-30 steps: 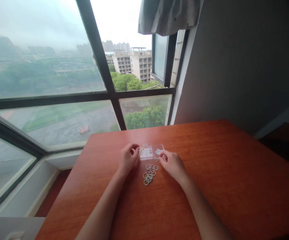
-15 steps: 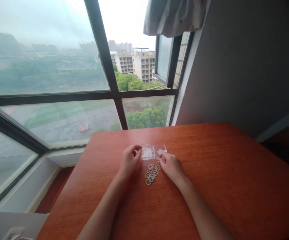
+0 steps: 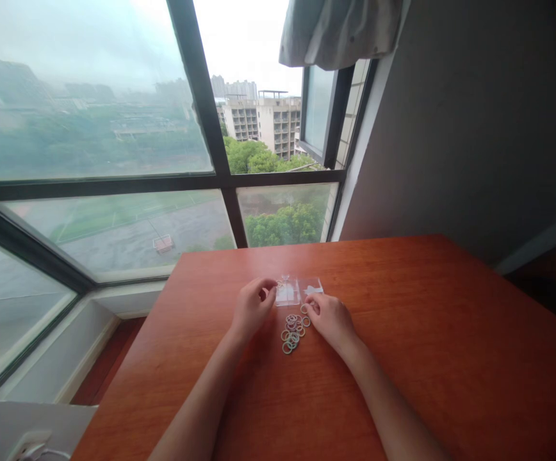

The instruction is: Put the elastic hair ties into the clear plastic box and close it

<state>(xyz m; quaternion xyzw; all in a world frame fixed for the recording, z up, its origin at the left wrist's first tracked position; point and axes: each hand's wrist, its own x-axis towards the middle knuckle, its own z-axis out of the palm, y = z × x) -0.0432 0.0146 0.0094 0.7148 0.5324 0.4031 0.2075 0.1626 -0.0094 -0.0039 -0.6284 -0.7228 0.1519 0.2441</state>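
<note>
A clear plastic box (image 3: 288,296) with its lid open to the right lies on the table. My left hand (image 3: 253,306) is curled, thumb and fingertips closed at the box's left wall. Beside those fingertips, a small pale ring (image 3: 280,283) shows at the box's back left corner. Over by the lid (image 3: 312,286), my right hand (image 3: 330,318) pinches a pale ring (image 3: 303,308) at its left edge. Several pastel rings (image 3: 291,338), thin and round like small hair ties, lie in a loose overlapping pile in front of the box, between my forearms.
The brown wooden table (image 3: 426,333) reaches back to a dark-framed window (image 3: 157,182). A grey wall (image 3: 451,141) rises at the right, and a curtain (image 3: 340,32) hangs at the top. A white cable (image 3: 42,451) shows at the lower left.
The whole view has shifted very slightly to the left and down. Both hands, the box and the rings keep nearly the same places relative to each other.
</note>
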